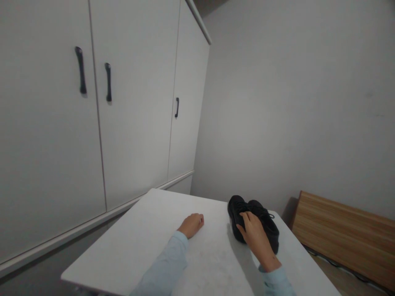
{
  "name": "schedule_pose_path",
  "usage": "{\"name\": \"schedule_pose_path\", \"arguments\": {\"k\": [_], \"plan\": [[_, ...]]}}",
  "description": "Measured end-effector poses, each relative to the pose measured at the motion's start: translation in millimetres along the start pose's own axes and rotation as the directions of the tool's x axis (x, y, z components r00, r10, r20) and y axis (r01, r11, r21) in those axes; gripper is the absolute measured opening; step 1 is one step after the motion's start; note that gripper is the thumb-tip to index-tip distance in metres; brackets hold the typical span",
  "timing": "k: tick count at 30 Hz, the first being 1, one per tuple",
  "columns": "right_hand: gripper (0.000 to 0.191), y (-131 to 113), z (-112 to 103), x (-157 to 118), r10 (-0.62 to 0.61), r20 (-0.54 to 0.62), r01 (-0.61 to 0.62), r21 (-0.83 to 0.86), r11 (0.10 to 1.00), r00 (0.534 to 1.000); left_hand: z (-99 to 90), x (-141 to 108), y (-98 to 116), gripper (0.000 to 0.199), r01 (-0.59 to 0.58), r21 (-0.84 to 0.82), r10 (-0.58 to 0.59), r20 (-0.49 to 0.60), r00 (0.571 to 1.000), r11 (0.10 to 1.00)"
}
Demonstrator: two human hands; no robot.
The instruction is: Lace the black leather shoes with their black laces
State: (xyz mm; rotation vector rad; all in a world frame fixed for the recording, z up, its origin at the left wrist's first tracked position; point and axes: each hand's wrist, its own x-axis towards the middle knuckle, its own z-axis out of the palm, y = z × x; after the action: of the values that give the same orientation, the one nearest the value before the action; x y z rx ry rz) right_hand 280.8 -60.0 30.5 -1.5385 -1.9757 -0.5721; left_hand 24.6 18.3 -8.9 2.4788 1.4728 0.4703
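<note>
Two black lace-up shoes stand side by side, toes pointing away, near the far right corner of the white table (123,246). On the left black shoe (235,206), my right hand (254,235) is closed, thumb at its inner left side and fingers over the top; the grip is partly hidden by the hand itself. The right black shoe (270,230) sits against it, partly covered by my hand and wrist. My left hand (190,225) rests on the tabletop to the left of the shoes, curled into a loose fist with nothing seen in it.
A white wardrobe (138,123) with dark handles runs along the left side. Behind the table rises a plain grey wall (293,102). At the right, a wood-grain panel (345,234) stands beyond the table's edge, with a dark cable (336,265) below it.
</note>
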Motion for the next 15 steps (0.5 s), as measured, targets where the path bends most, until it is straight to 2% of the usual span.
{"name": "schedule_pose_path", "arguments": {"k": [4,7,9,12,15], "plan": [[0.022,-40,-20,10,-0.090,0.054,0.079,0.175,0.981,0.995,-1.6,0,2,0.021,0.000,-0.002,0.000,0.000,1.000,1.000],[0.018,-72,-25,12,-0.200,0.143,0.142,0.338,0.930,0.969,-3.4,0,4,0.021,-0.010,-0.009,0.010,-0.001,1.000,1.000],[0.017,-88,-18,11,-0.279,0.172,0.187,0.418,0.889,0.945,-4.4,-1,6,0.021,-0.030,-0.021,0.030,-0.008,1.000,0.999],[0.017,-103,4,5,-0.337,0.188,0.218,0.467,0.857,0.922,-4.6,-1,8,0.018,-0.071,-0.057,0.071,-0.010,0.997,0.996],[0.013,-107,29,-4,-0.327,0.229,0.200,0.446,0.872,0.917,-3.2,-2,10,0.014,-0.112,-0.083,0.113,-0.001,0.994,0.990]]}}
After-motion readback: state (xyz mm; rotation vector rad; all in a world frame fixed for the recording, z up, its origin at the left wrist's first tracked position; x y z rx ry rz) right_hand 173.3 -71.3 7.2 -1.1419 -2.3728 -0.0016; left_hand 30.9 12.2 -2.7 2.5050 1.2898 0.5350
